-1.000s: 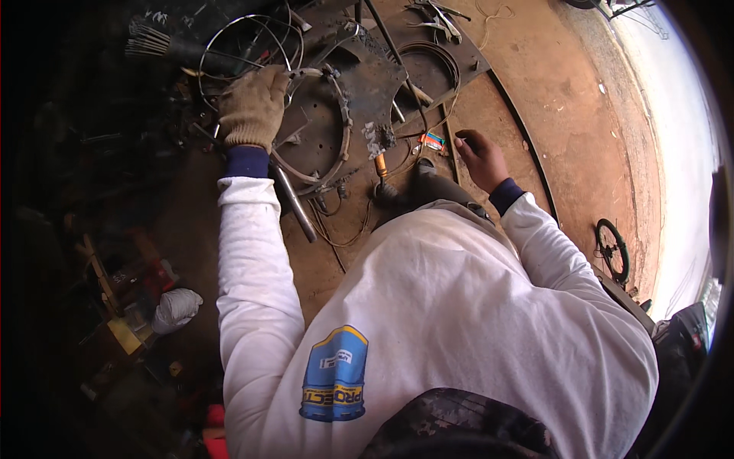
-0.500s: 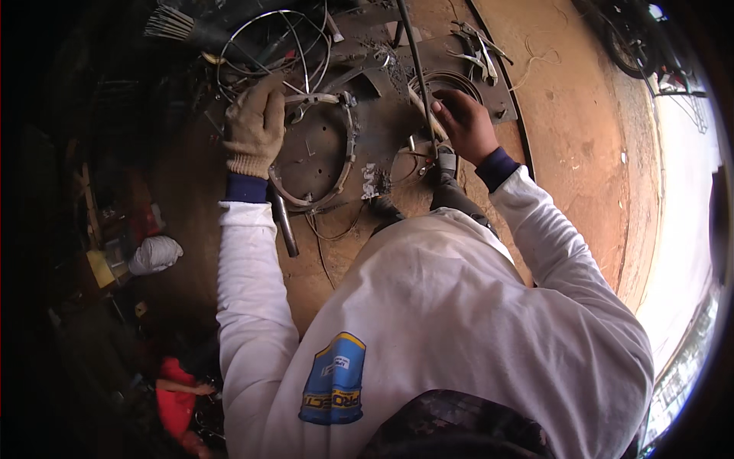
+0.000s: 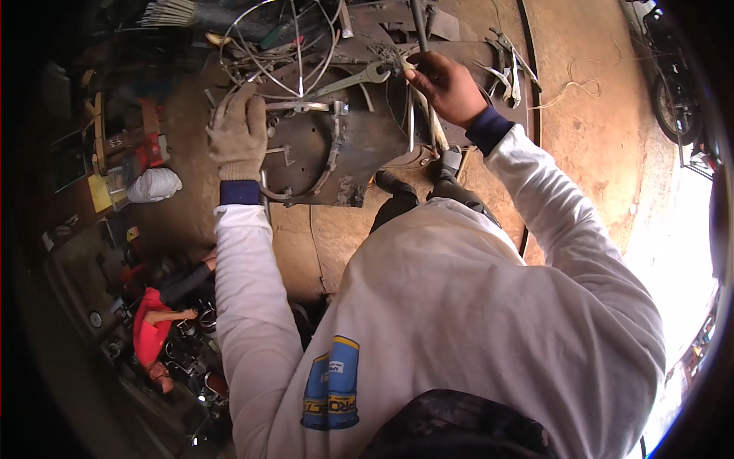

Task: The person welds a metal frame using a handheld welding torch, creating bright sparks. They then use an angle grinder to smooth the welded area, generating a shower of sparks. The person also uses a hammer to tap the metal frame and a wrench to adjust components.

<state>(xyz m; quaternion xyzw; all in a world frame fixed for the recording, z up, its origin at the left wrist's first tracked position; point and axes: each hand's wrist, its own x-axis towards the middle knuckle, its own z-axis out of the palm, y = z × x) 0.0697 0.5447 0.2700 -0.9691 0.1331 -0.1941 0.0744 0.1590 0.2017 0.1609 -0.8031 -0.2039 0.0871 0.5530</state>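
My left hand (image 3: 238, 131), in a work glove, is closed over the left side of a metal ring (image 3: 335, 145) lying on a dark steel plate (image 3: 375, 134). Its fingertips are partly hidden. My bare right hand (image 3: 447, 86) is in a pinch above the plate; what lies between thumb and fingers is too small to name. A dark rod (image 3: 417, 23) runs down to that hand, and a pale handle (image 3: 436, 126) shows below it. An open-ended spanner (image 3: 352, 81) lies between the hands. Beyond the ring stands a round wire frame (image 3: 297, 53).
Locking pliers (image 3: 511, 75) lie at the plate's right. A bundle of thin rods (image 3: 170, 12) is at the far left. A person in red (image 3: 153, 329) is at lower left, near a white sack (image 3: 154, 185). A motorbike (image 3: 671, 107) stands at right.
My right hand has risen away from me and slightly left, its fingers now pinched beside the rod. My left hand and the ring have shifted a little left. The whole view has also turned.
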